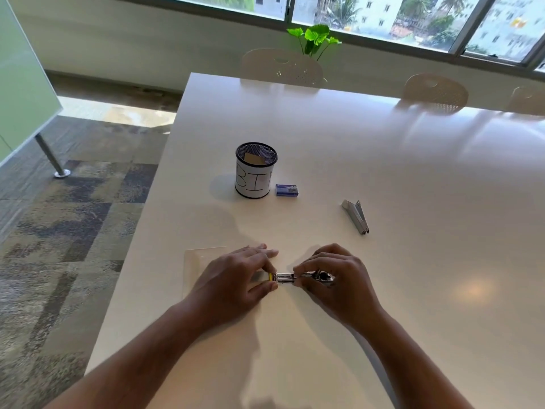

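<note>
Toward the near left corner of the table [413,172], both hands meet over a small metal stapler part [285,278], held just above the surface. The left hand [236,276] pinches its yellow end [270,276] between thumb and forefinger, the other fingers stretched loosely forward. The right hand [336,276] curls round the opposite end, thumb and fingertips clamped on the metal, so the shiny middle shows in the gap between the two hands.

The step looks like sliding or seating the yellow-tipped piece along the metal channel, probably as part of reloading. To do it well, the right hand should steady the body level while the left moves straight along the channel, with no twist, since a skewed push could jam the slide or let a spring snap free. A light pinch suffices, and fingertips are best kept off the open channel.

A clear plastic sheet [191,261] lies under the left hand. Farther toward the middle of the table lie a grey stapler [356,216], a blue staple box [287,190] and, just beside the box, a mesh cup marked BIN [256,172], all well apart from the hands.
</note>
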A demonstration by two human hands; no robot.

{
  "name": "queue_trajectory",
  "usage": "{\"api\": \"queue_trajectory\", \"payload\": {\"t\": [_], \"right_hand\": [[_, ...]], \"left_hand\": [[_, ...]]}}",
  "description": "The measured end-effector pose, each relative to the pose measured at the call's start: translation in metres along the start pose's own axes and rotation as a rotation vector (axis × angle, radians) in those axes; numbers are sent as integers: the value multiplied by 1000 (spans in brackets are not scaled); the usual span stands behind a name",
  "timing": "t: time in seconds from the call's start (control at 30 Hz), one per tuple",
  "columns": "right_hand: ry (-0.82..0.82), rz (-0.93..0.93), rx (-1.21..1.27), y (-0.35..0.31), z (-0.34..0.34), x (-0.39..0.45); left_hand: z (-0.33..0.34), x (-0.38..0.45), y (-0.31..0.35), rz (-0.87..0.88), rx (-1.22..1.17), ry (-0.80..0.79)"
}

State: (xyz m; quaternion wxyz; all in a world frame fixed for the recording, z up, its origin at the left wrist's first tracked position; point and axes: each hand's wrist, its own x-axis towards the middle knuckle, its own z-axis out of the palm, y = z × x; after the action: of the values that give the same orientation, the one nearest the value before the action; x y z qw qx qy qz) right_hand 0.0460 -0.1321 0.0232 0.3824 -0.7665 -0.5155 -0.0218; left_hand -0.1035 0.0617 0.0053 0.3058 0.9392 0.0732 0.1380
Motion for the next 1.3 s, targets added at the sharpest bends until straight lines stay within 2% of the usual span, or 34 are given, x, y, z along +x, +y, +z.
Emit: {"api": "queue_trajectory", "payload": {"t": [0.43,0.57,0.77,1.0,1.3], "right_hand": [[-8,81,38,0,2,-5],[-27,-50,-41,6,3,-6],[104,-39,-22,13,-4,-11],[-86,-84,-315,3,1,-15],[-129,-86,-215,-7,14,-14]], "left_hand": [[-3,-1,-2,11,-13,-7],[-2,-1,-2,16,-15,-8],[-2,-1,-3,22,-36,0],[-1,0,-4,31,-36,-3],[-1,0,-3,33,-23,-1]]}}
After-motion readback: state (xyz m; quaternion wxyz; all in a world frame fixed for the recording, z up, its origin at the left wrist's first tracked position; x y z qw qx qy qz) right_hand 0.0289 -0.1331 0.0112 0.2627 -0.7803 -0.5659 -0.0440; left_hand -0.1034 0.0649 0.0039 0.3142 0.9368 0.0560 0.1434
